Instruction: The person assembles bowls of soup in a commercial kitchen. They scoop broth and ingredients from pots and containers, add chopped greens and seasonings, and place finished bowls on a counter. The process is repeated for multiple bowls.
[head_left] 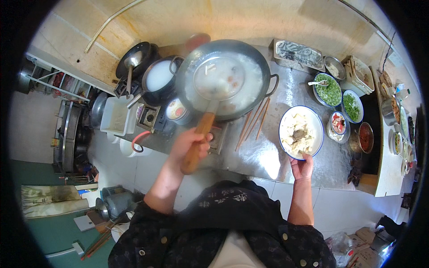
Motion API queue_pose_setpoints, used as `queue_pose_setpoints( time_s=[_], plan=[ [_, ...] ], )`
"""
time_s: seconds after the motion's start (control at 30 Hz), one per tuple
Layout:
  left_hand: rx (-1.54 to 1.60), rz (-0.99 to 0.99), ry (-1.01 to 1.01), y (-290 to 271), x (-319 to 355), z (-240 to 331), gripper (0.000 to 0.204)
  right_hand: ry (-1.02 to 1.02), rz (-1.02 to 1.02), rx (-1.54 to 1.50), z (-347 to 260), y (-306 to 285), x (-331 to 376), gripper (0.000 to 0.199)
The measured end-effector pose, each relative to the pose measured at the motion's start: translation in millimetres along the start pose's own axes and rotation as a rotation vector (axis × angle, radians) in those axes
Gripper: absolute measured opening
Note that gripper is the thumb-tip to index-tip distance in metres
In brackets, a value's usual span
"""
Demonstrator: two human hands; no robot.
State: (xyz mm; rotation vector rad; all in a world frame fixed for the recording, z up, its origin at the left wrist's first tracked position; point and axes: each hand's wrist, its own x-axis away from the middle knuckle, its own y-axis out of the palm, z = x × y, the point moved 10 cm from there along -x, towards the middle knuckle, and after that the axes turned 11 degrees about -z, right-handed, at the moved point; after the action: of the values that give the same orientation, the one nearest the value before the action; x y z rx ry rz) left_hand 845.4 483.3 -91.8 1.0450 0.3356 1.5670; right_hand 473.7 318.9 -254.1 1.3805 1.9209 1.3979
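My left hand [190, 144] grips the wooden handle of a large metal ladle [218, 79], whose round scoop hangs over a big wok [259, 56] full of pale, milky broth with bits of food. My right hand [302, 167] holds the near rim of a white bowl with a blue edge [316, 121], which stands on the steel counter [268, 156] and contains white chunks and a brownish piece. Several wooden chopsticks [254, 123] lie on the counter between wok and bowl.
Left of the wok stand a pot of white liquid [159, 77], a small dark pan with a ladle [132, 60] and a white tub [117, 117]. To the right are bowls of chopped greens [330, 91], red sauce [365, 137] and a metal tray [298, 53].
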Motion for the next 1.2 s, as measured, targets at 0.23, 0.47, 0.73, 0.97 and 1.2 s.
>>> queue_pose_setpoints(
  time_s=[0.23, 0.47, 0.73, 0.97, 1.2],
  plan=[
    [-0.091, -0.132, 0.013, 11, 43, 32, 0.043, -0.105, -0.06, -0.023, 25, 114, 21, 0.066],
    [-0.247, -0.147, 0.03, 36, 112, 87, 0.058, -0.122, -0.066, 0.199, 74, 202, -5, 0.049],
    [-0.632, 0.033, -0.001, 56, 182, 90, 0.077, -0.085, -0.236, 0.047, 150, 262, -69, 0.034],
    [-1.435, 0.228, 0.236, 45, 193, 86, 0.067, 0.023, -0.295, -0.044, 178, 289, -84, 0.049],
    [-1.413, 0.268, 0.531, 50, 188, 80, 0.07, 0.021, -0.392, -0.002, 147, 301, -77, 0.049]
  ],
)
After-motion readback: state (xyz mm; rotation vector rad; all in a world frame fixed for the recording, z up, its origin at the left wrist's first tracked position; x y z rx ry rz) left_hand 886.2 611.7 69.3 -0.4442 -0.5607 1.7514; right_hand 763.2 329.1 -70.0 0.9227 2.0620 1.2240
